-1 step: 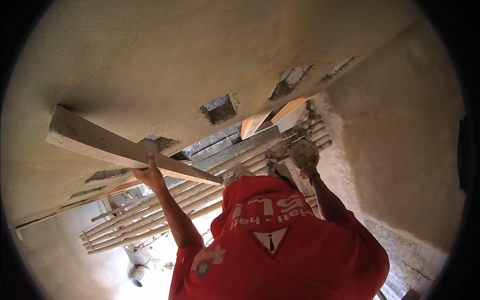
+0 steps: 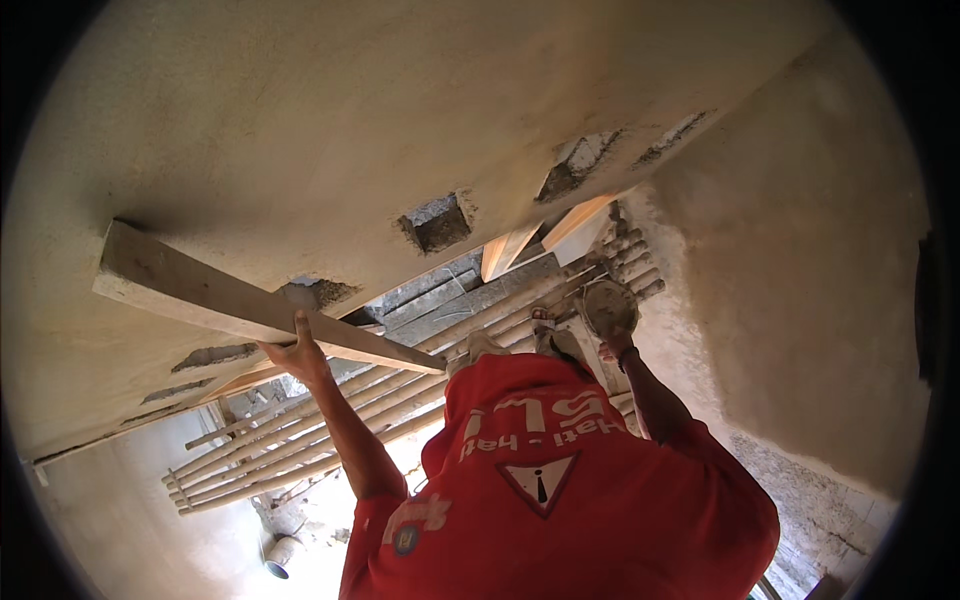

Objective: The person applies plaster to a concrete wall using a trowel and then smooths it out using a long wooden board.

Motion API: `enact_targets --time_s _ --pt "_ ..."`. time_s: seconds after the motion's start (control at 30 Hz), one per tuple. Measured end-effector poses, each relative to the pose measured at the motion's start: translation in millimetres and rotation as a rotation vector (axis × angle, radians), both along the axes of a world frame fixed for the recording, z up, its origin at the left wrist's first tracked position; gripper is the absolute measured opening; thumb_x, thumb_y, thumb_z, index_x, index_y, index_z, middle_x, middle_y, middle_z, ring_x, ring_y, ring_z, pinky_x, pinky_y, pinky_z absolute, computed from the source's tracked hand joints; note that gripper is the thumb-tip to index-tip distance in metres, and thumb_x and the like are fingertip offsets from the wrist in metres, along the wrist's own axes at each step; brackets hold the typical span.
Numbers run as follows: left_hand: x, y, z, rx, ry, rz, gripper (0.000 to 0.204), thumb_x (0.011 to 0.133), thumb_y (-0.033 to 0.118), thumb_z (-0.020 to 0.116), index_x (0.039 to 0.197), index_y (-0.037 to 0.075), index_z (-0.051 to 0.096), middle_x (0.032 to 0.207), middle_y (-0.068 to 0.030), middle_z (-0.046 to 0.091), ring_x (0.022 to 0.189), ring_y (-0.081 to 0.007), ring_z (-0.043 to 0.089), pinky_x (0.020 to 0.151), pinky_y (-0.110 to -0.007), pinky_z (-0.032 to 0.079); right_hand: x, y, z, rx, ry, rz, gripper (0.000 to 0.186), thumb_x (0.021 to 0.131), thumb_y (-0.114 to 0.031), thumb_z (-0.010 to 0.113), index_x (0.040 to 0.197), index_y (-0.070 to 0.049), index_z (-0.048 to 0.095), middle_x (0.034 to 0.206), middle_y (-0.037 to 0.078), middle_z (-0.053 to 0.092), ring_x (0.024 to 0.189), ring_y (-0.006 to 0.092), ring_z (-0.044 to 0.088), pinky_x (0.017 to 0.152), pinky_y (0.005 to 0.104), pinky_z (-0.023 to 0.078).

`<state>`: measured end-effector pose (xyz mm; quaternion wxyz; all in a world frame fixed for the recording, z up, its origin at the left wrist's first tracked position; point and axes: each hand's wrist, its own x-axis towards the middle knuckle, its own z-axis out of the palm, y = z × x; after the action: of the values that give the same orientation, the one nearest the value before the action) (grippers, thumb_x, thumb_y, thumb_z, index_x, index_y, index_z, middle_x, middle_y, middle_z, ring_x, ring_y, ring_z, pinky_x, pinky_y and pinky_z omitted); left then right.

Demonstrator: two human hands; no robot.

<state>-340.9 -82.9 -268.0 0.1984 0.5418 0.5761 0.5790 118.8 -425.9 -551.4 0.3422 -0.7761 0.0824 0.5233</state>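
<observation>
My left hand point(image 2: 300, 358) is closed around the lower part of a long squared wooden beam point(image 2: 205, 292), thumb on its near face and the fingers mostly hidden behind it. The beam slants from the plastered wall point(image 2: 330, 120) at upper left down toward my waist, its far end against or very close to the wall. At my right side, my right hand point(image 2: 618, 343) grips a round, shallow pan-like tool point(image 2: 608, 305) coated with grey mortar; its handle is mostly hidden by the hand.
Under my feet runs a scaffold of poles point(image 2: 300, 445), with planks point(image 2: 470, 305) beside it. Rough holes point(image 2: 437, 222) break the wall, and orange-brown boards point(image 2: 510, 250) stick out below them. Another wall point(image 2: 790, 260) rises at right. A bucket point(image 2: 283, 555) lies far below at left.
</observation>
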Motion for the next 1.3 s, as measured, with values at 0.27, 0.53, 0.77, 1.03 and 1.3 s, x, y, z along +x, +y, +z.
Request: enact_targets --time_s 0.27,0.53,0.77,1.03,1.3 --pt "6.6 -3.1 21.1 0.036 0.110 0.135 0.090 0.072 0.026 0.074 0.136 -0.004 0.019 0.133 -0.0235 0.029 0.119 -0.0348 0.036 0.101 -0.044 0.031 3.3 -6.5 3.4 -0.016 0.040 0.002 0.029 0.086 -0.027 0.050 0.103 -0.004 0.049 0.079 0.023 0.061 0.063 0.0326 0.062 0.053 0.0435 0.052" --pt "20.1 -5.3 63.8 0.266 0.234 0.271 0.087 0.077 0.030 0.069 0.138 0.001 0.014 0.137 -0.0210 0.026 0.120 -0.0336 0.036 0.099 -0.048 0.035 -1.2 -23.2 16.3 0.032 -0.163 0.077 0.035 0.083 -0.025 0.052 0.106 -0.001 0.042 0.068 0.024 0.058 0.051 0.0321 0.059 0.038 0.0404 0.048" --pt "88.3 -25.2 154.1 0.888 0.257 0.077 0.062 0.086 0.032 0.054 0.129 -0.002 0.025 0.129 -0.0216 0.032 0.121 -0.0329 0.036 0.104 -0.050 0.027 -13.6 -54.2 6.0 -0.093 -0.043 -0.081 0.041 0.086 -0.034 0.047 0.075 0.004 0.060 0.062 0.016 0.061 0.049 0.0292 0.061 0.041 0.0391 0.048" --pt "226.0 -19.2 221.6 0.909 0.290 -0.268 0.064 0.085 0.035 0.053 0.130 -0.002 0.027 0.133 -0.0228 0.028 0.124 -0.0374 0.029 0.103 -0.052 0.022 44.2 -46.6 1.4 -0.097 0.054 0.030 0.039 0.087 -0.035 0.043 0.110 -0.003 0.052 0.094 0.011 0.064 0.089 0.0386 0.061 0.070 0.0518 0.050" --pt "351.9 41.1 269.2 0.996 0.750 -0.100 0.067 0.087 0.046 0.047 0.138 0.008 0.025 0.142 -0.0234 0.016 0.132 -0.0430 0.011 0.105 -0.055 0.011 120.4 -17.1 -23.6 -0.034 0.061 0.087 0.036 0.089 -0.036 0.040 0.102 -0.005 0.054 0.088 0.011 0.064 0.083 0.0346 0.062 0.063 0.0492 0.049"
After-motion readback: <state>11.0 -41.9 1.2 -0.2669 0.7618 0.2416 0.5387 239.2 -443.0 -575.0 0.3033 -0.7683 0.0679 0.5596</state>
